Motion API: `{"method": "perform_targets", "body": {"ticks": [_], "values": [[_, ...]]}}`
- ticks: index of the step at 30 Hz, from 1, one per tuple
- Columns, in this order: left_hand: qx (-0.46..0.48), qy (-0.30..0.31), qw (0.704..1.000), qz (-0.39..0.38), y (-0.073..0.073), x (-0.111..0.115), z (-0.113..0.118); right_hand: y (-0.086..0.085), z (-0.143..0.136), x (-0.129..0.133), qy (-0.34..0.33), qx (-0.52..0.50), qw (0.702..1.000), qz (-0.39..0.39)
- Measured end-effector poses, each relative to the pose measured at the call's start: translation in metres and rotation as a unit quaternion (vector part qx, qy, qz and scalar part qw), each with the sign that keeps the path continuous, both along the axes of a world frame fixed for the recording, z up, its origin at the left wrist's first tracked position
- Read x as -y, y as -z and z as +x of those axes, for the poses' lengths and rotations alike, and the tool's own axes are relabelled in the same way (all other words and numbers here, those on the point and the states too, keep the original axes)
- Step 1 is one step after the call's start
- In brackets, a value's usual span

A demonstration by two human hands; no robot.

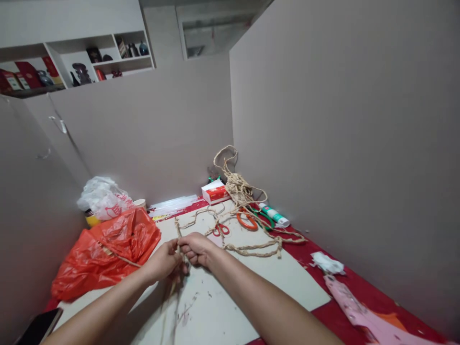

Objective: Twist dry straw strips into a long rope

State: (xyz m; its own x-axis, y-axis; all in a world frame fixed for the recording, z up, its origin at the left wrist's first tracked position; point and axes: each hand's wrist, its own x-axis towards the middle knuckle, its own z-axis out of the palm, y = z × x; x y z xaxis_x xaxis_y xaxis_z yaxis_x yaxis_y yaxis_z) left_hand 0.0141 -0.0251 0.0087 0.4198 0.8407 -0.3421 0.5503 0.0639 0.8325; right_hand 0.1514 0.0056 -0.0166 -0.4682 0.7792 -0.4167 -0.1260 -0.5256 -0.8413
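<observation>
A length of tan twisted rope rises between my two hands, its upper end standing up above the fingers. My left hand pinches it from the left, and thin strands hang below toward the white board. Touching it from the right, my right hand has its fingers curled closed on the same rope. More rope runs from there across the board to a tangled rope pile at the back. Red-handled scissors lie just beyond my right hand.
An orange plastic bag spreads along the left, with a white plastic bag behind. Orange-handled scissors, a green-and-white tube and a tissue box sit at the back. Crumpled tissue and a pink piece lie right. Grey partitions enclose the table.
</observation>
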Motion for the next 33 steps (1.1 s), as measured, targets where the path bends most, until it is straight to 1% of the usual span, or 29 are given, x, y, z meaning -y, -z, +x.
{"method": "perform_targets", "body": {"ticks": [2,3,5,7,8,9,10,12,14,17,20,23,25,28,30,31,33], "values": [[-0.008,0.005,1.000,-0.020,-0.002,0.008,-0.009,0.003,0.003,-0.001,-0.018,-0.017,1.000,-0.009],[-0.016,-0.003,1.000,-0.014,-0.005,0.010,-0.015,0.004,0.005,-0.003,-0.030,-0.027,0.999,-0.013],[-0.016,-0.058,0.997,0.047,-0.010,0.006,-0.025,0.005,0.008,-0.005,-0.056,-0.045,0.997,-0.016],[0.022,-0.136,0.983,0.118,-0.011,-0.003,-0.030,0.003,0.010,-0.006,-0.076,-0.053,0.996,-0.012],[0.053,-0.163,0.977,0.127,-0.010,-0.008,-0.029,0.002,0.011,-0.006,-0.082,-0.052,0.995,-0.006],[0.082,-0.174,0.975,0.108,-0.008,-0.014,-0.027,0.001,0.011,-0.005,-0.086,-0.049,0.995,0.002],[0.109,-0.167,0.978,0.067,-0.005,-0.019,-0.023,-0.001,0.012,-0.004,-0.087,-0.045,0.995,0.011],[0.138,-0.133,0.981,-0.010,0.003,-0.028,-0.013,-0.002,0.013,-0.004,-0.089,-0.034,0.995,0.031],[0.141,-0.106,0.984,-0.035,0.011,-0.034,-0.005,-0.002,0.015,-0.005,-0.091,-0.024,0.994,0.048],[0.138,-0.085,0.986,-0.041,0.018,-0.039,-0.003,0.002,0.019,-0.009,-0.098,-0.006,0.993,0.061],[0.139,-0.061,0.987,-0.049,0.023,-0.042,-0.009,0.007,0.020,-0.012,-0.106,0.016,0.992,0.071],[0.162,-0.042,0.985,-0.052,0.028,-0.043,-0.015,0.009,0.020,-0.012,-0.106,0.037,0.990,0.083],[0.179,-0.048,0.981,-0.056,0.031,-0.044,-0.018,0.008,0.021,-0.011,-0.104,0.060,0.987,0.103],[0.194,-0.088,0.975,-0.056,0.033,-0.045,-0.019,0.002,0.025,-0.009,-0.096,0.100,0.981,0.134],[0.197,-0.102,0.973,-0.059,0.034,-0.044,-0.018,-0.002,0.029,-0.009,-0.092,0.126,0.976,0.149],[0.194,-0.100,0.974,-0.060,0.035,-0.044,-0.017,-0.004,0.031,-0.009,-0.091,0.151,0.971,0.161],[0.184,-0.094,0.977,-0.054,0.036,-0.042,-0.015,-0.004,0.036,-0.009,-0.086,0.224,0.951,0.194]]}}
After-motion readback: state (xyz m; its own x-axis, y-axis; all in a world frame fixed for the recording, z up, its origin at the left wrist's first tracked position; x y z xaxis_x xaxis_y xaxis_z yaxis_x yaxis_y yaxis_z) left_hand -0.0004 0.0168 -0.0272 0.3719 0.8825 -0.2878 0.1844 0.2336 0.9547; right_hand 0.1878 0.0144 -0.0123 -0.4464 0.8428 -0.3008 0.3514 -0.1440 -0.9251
